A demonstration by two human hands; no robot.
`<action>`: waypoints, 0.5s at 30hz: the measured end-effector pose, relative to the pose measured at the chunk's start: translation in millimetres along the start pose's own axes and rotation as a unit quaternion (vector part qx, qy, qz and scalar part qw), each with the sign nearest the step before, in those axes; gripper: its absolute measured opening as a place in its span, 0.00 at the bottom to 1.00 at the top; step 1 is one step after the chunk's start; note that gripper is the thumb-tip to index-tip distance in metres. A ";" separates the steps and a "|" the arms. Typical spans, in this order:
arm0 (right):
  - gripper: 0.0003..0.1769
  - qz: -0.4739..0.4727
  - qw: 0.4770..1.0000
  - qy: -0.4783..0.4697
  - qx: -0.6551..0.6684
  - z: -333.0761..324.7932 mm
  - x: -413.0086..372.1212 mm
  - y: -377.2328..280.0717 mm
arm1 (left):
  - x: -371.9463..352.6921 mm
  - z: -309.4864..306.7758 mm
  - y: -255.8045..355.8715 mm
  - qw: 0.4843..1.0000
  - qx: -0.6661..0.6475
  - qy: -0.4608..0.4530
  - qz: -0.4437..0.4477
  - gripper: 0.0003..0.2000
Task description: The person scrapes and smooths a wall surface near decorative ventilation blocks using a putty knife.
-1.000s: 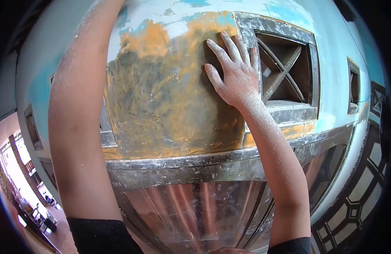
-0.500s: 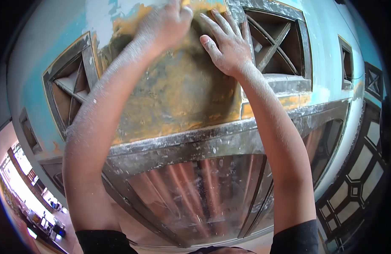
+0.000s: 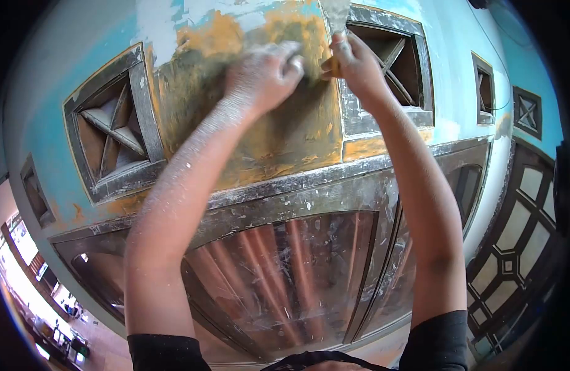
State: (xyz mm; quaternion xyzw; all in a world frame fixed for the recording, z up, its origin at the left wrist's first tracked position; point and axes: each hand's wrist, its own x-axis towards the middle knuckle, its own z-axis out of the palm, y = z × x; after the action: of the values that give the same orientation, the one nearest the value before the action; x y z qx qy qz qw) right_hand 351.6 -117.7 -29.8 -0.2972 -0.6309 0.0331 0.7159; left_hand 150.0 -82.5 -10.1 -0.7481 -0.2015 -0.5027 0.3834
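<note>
Both my arms reach up to a scraped wall panel (image 3: 278, 136), which is grey and orange with bits of blue paint. My left hand (image 3: 260, 77), white with dust, presses on the panel with its fingers curled; whatever lies under it is hidden. Just to its right, my right hand (image 3: 354, 62) is closed around a scraper (image 3: 335, 18). The scraper's pale blade points up along the panel's right edge, and an orange-brown handle end shows at my thumb.
Square recessed vents with cross bars sit to the left (image 3: 112, 127) and right (image 3: 390, 55) of the panel. A dusty grey ledge (image 3: 309, 185) runs below it, above an arched window with reddish glass (image 3: 278, 278). A room floor lies far below at bottom left.
My left hand came down from above onto the panel and moved right. My right hand lifted off its flat rest and closed on the scraper. The view shifted left.
</note>
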 end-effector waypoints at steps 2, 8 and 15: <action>0.33 -0.009 0.993 0.054 -0.102 -19.5 9.3 -15.6 | 7.7 -14.2 -41.6 0.992 0.097 0.053 0.062 0.18; 0.26 -0.131 0.944 0.174 -0.248 -70.0 72.5 6.1 | -11.5 -18.7 -124.0 0.955 0.268 0.125 -0.005 0.28; 0.17 -0.248 0.854 0.202 -0.412 -40.1 68.6 2.2 | -17.9 -18.8 -114.0 0.953 0.289 0.080 -0.040 0.31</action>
State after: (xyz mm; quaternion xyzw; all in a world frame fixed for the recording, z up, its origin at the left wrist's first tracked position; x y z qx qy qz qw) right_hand 403.2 -102.3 28.8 -0.3987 -0.4812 -0.4687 0.6243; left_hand 53.0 -24.4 19.7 -0.5535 -0.3368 -0.4964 0.5778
